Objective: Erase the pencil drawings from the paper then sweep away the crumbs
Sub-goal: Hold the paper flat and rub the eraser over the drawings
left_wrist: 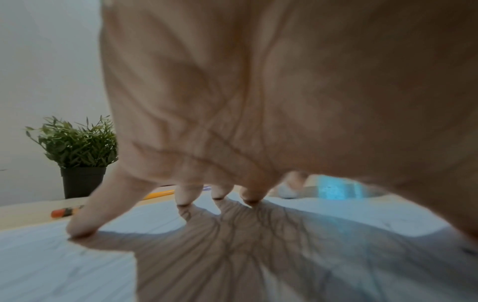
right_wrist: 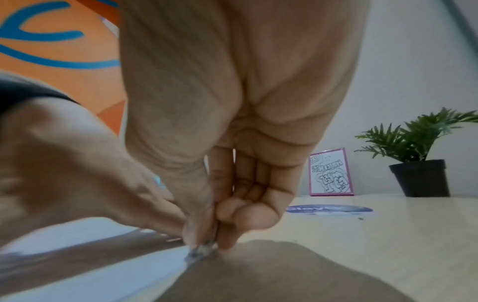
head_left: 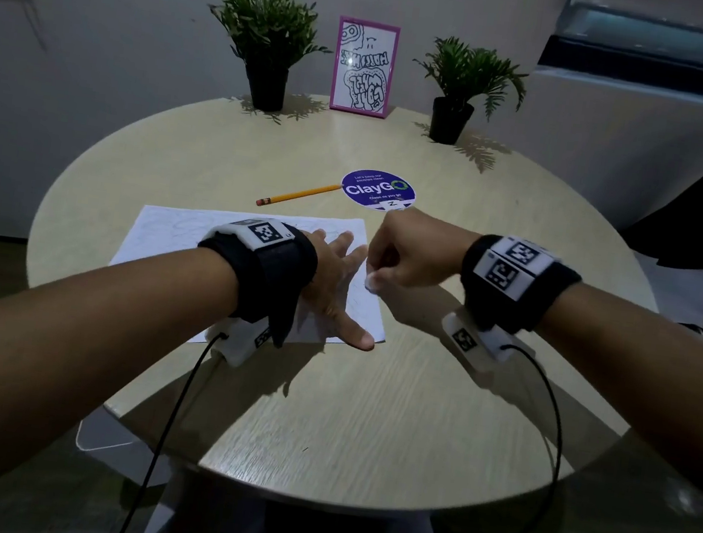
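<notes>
Left hand (head_left: pixel 335 277) flat on the paper (head_left: pixel 175 234), fingers spread and straight, fingertips (left_wrist: pixel 82 230) pressing the sheet down; thumb tip sits at the paper's near right corner. Nothing gripped, just pinning.

Right hand (head_left: pixel 409 251) curled, thumb and fingers pinching a small white eraser (head_left: pixel 370 284). Eraser's lower end is down on the paper's right edge, just beside the left hand's index finger. In the right wrist view the eraser tip (right_wrist: pixel 201 252) looks grey and smudged, and it sits right at the border between paper and bare table; the other fingers are folded into the palm.

Paper lies on the round light-wood table (head_left: pixel 367 402), slightly rotated, in front of the person and left of centre. Faint pencil lines visible on it under and around the left hand; too faint to tell what's drawn. Crumbs: can't make them out on the sheet.

Yellow pencil (head_left: pixel 301 195) with pink eraser end lies beyond the paper, apart from it, tip pointing toward the round purple ClayGo sticker (head_left: pixel 377 189). Right hand's knuckles are just near that sticker's near edge.

Back of table: two potted plants (head_left: pixel 267 45) in black pots, pink-framed drawing (head_left: pixel 364 66) standing between them against the wall.

Both wrists carry black straps with marker tags, cables running off the near table edge.
</notes>
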Motion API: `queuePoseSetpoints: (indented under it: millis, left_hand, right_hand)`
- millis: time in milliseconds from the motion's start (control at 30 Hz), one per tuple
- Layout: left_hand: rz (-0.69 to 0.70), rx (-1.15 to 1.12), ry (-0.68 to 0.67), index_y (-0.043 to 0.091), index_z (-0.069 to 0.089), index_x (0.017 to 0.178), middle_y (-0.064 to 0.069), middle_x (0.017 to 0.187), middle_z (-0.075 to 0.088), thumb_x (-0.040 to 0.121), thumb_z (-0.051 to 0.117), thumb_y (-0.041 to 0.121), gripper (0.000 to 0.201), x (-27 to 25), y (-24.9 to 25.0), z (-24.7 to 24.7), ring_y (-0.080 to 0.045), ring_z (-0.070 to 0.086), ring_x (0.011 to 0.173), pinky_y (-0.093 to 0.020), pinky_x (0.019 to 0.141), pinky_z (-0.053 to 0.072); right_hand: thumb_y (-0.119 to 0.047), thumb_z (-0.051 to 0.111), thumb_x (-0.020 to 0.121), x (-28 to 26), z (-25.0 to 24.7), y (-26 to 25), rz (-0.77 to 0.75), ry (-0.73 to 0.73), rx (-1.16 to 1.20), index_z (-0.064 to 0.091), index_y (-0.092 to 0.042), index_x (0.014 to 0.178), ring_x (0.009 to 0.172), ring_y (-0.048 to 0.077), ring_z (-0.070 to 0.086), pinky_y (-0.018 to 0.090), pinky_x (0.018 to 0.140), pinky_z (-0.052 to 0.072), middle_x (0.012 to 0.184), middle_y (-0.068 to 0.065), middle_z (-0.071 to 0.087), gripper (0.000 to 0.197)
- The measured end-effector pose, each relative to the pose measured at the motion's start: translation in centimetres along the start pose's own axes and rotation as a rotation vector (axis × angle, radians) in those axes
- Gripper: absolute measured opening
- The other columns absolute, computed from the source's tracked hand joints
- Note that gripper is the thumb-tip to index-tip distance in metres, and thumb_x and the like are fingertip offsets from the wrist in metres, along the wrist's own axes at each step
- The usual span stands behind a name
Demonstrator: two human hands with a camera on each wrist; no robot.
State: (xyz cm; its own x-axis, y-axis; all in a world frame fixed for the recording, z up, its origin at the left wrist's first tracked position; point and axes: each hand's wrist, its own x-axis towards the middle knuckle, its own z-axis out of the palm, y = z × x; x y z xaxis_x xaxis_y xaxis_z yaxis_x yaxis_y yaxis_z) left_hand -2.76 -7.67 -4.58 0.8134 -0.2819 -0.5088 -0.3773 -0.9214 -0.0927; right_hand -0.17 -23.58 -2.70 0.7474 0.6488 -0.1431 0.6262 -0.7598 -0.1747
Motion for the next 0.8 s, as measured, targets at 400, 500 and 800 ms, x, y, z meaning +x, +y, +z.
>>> queuePoseSetpoints:
  millis: [400, 500, 800]
  left_hand:
    - [0.003, -0.011, -0.013, 0.028, -0.019, 0.156, -0.002, 0.164, -0.024, 0.061, 0.058, 0.089, 0.136, -0.7, 0.2, -0.2, -0.035, -0.014, 0.151, -0.061, 0.118, 0.009]
    - [0.010, -0.008, -0.017, 0.029, -0.019, 0.156, -0.002, 0.164, -0.023, 0.062, 0.059, 0.088, 0.135, -0.6, 0.1, -0.3, -0.037, -0.013, 0.151, -0.062, 0.117, 0.010]
    - [-0.006, -0.003, -0.008, 0.020, -0.021, 0.155, -0.001, 0.164, -0.022, 0.062, 0.059, 0.088, 0.141, -0.5, 0.2, -0.3, -0.034, -0.015, 0.151, -0.058, 0.119, 0.007]
  right_hand:
    - [-0.030, 0.076, 0.085, -2.2, 0.6, -1.4, -0.092, -0.114, 0.027, 0.079, -0.023, 0.083, 0.072, -0.001, 0.063, 0.010, 0.062, 0.045, 0.073, -0.014, 0.073, 0.008]
    - [-0.029, 0.077, 0.084, -0.9, 0.3, -1.1, -0.048, -0.045, 0.016, 0.080, -0.020, 0.082, 0.065, 0.005, 0.061, 0.019, 0.060, 0.046, 0.072, -0.008, 0.073, 0.010]
    - [-0.025, 0.076, 0.084, -1.0, 0.7, -1.6, -0.032, 0.022, 0.003, 0.080, -0.015, 0.081, 0.061, 0.007, 0.061, 0.025, 0.061, 0.051, 0.071, -0.003, 0.073, 0.011]
